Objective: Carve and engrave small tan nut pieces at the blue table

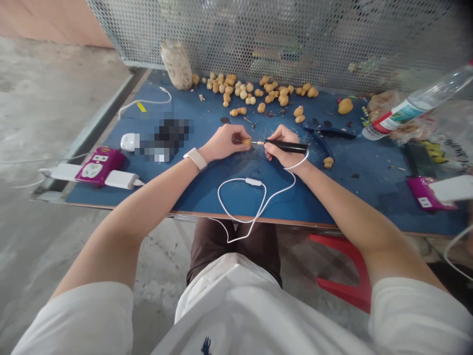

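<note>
My left hand (229,140), with a white band on its wrist, is closed and pinches a small tan gourd (247,142) above the blue tabletop. In my right hand (284,145) is a black corded pen tool (286,146), its thin metal tip pointing left and meeting or nearly meeting the gourd. A white cord (264,209) with an inline switch (253,182) runs from the pen's rear, loops on the table and hangs over the front edge. Just right of my right hand lie dark blue-handled pliers (328,132) and a small gourd piece (328,162).
Many small gourds (242,91) lie along the back, before a perforated metal screen (258,39). A filled clear jar (176,64) stands back left. Purple power sockets (101,166) sit at both sides. A plastic bottle (414,106) leans at right. A red stool (347,281) is below.
</note>
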